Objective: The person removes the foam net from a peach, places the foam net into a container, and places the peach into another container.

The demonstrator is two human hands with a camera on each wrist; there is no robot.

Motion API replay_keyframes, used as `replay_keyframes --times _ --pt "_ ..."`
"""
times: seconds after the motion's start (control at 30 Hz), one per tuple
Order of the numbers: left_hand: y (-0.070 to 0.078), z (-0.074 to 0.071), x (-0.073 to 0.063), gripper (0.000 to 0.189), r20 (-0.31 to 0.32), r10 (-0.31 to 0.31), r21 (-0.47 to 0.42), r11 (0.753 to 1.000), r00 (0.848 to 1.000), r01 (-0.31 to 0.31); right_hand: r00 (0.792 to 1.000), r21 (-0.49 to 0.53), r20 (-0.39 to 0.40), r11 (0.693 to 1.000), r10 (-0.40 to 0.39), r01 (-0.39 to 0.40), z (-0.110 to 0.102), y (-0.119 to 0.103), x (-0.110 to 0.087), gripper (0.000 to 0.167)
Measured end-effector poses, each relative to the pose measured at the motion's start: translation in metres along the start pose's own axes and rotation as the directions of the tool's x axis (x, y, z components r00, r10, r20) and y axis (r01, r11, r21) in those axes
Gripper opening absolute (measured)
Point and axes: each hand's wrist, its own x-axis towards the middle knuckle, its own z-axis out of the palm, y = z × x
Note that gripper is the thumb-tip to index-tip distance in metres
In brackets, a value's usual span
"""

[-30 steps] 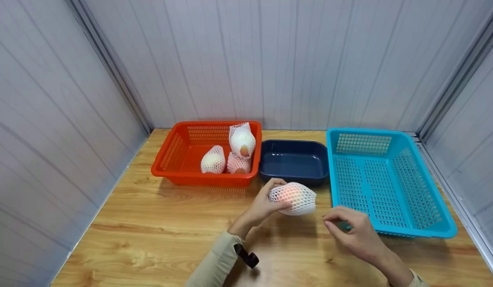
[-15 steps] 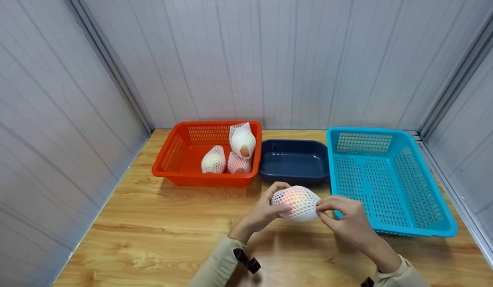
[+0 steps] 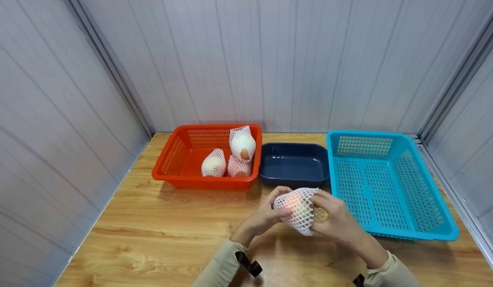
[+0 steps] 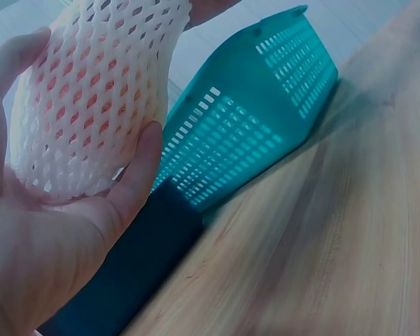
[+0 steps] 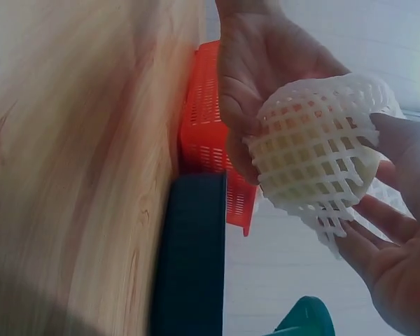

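Note:
In the head view, my left hand (image 3: 266, 216) grips a reddish-yellow fruit in a white foam net sleeve (image 3: 303, 217) from its left side, thumb in front. My right hand (image 3: 338, 220) pinches the sleeve's open right end, spreading the mesh between thumb and fingers. Through the stretched opening in the right wrist view, part of the fruit's yellow skin (image 5: 369, 166) shows bare. The left wrist view has the left thumb and fingers curled round the netted body, with red showing through the holes. Both hands hold it above the table, in front of the navy tub (image 3: 294, 179).
A red basket (image 3: 206, 182) at the back left holds 3 fruits in foam nets, including a pale one (image 3: 213, 165) at the front. On the right stands a turquoise basket (image 3: 415, 234). The wooden table (image 3: 158, 235) meets panelled walls behind and at the sides.
My right hand has come in from the right to the sleeve's end, taken hold of it and pulled it wider. The left hand keeps its grip and has shifted slightly.

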Motion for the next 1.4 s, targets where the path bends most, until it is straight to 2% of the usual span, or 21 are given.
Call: replay_keyframes --times 0.2,0.47,0.67,0.77,1.0,1.27,1.4 --pt "-0.003 0.000 -0.001 0.053 0.017 -0.010 0.021 1.000 1.000 0.009 1.000 -0.057 -0.006 0.998 -0.031 0.030 0.008 0.001 0.001 0.054" --pt "-0.007 -0.003 0.000 0.053 0.033 0.010 0.016 1.000 0.999 -0.010 0.992 -0.037 -0.075 0.994 -0.104 0.102 0.015 0.007 0.000 0.061" --pt "-0.008 -0.008 -0.001 0.053 0.032 0.010 -0.070 0.998 0.999 -0.008 0.986 -0.005 -0.115 0.992 -0.124 0.124 0.014 0.010 -0.001 0.063" --pt "-0.008 -0.010 -0.002 0.048 0.001 -0.001 -0.104 0.995 1.000 0.001 0.986 0.014 -0.120 0.993 -0.114 0.116 0.013 0.011 -0.004 0.065" --pt "-0.008 -0.012 -0.003 0.023 -0.123 -0.016 -0.085 0.996 0.992 0.006 0.982 0.031 -0.136 0.990 -0.133 0.139 0.011 0.015 -0.009 0.065" --pt "-0.008 -0.012 0.000 0.014 -0.197 -0.033 -0.061 0.998 0.980 0.021 0.967 0.070 -0.191 0.980 -0.168 0.185 0.009 0.015 -0.010 0.068" --pt "-0.008 -0.010 0.000 0.012 -0.236 -0.022 -0.004 1.000 0.972 0.021 0.969 0.085 -0.192 0.981 -0.158 0.177 0.004 0.003 -0.008 0.066"
